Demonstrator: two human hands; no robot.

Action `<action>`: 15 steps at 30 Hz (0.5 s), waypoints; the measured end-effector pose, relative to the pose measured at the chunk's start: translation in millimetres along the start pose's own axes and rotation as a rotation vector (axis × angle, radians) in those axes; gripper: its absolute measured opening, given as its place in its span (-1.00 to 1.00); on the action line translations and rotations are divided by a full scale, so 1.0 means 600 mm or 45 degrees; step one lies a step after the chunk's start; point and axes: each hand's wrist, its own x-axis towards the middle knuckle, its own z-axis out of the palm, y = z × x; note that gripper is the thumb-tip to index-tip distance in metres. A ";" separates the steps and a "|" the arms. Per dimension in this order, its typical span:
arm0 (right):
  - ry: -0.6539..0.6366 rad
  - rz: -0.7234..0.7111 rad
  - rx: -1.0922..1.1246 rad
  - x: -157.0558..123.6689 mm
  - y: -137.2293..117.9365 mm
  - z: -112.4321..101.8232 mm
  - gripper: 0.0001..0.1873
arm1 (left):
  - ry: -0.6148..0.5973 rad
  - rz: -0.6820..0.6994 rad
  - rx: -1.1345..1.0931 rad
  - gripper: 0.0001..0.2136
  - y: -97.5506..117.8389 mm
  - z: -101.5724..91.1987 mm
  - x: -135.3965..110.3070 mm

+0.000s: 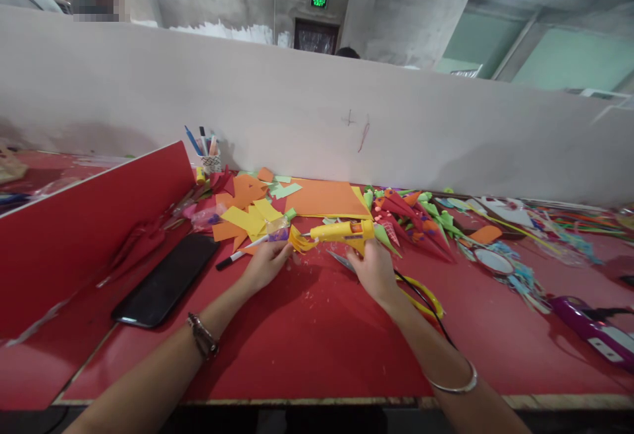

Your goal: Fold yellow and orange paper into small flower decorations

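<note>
My right hand [374, 269] is closed around the handle of a yellow hot glue gun [337, 230], whose nozzle points left. Pinched in my left hand [269, 263] is a small yellow paper piece [300, 241] with strips fanning out, right at the nozzle's tip. I cannot tell whether the two touch. Scissors with yellow handles [433, 298] lie beneath my right wrist, their blades [341, 261] partly hidden by that hand. A black cord runs from the glue gun under the right forearm. Beside my left hand lies a white marker with a black cap [225, 263].
A black phone [168, 280] lies left by a red upright panel [99, 236]. Yellow and orange paper sheets [324, 197], a pen cup [211, 162] and a pile of folded paper cones [411, 213] line the back. A purple power strip [589, 328] sits right. A white partition [277, 110] stands behind.
</note>
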 end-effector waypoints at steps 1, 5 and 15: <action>-0.002 0.003 -0.005 0.000 0.000 0.000 -0.83 | 0.006 0.000 0.003 -0.59 0.000 0.000 0.000; -0.031 0.026 -0.037 0.002 0.000 -0.001 -0.83 | 0.022 0.006 0.006 -0.61 0.001 0.000 0.000; -0.044 0.030 -0.065 0.003 0.003 0.000 -0.84 | 0.066 0.026 0.001 -0.62 0.011 -0.004 -0.001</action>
